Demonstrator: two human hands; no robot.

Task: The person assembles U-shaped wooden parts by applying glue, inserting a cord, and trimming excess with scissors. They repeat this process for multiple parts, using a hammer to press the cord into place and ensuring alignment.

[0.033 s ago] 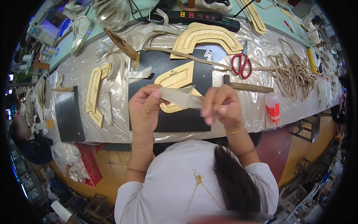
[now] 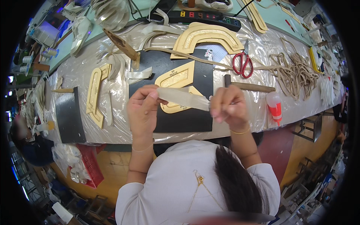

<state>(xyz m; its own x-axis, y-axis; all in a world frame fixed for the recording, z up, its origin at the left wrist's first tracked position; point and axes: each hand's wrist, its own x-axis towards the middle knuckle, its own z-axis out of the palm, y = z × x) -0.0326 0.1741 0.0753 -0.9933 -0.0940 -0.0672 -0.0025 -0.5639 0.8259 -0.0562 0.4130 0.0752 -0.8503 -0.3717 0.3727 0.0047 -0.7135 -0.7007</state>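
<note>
Above the black cutting mat (image 2: 195, 116) with its yellow-tan templates (image 2: 176, 78), she holds a pale beige strip (image 2: 183, 98) level between both hands, near the table's front edge. It looks light, thin and limp, best pinched at its ends. Left hand (image 2: 142, 108) and right hand (image 2: 227, 105) each pinch one end. Against the earlier frame, nothing has visibly shifted.

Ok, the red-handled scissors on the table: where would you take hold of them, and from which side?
By the red handle loops of the scissors, coming from the person's side. They lie flat on the plastic-covered table with loops nearer the person and blades pointing away toward the power strip. The cord bundle lies close on their right, so a straight-down reach probably suits best.
</note>
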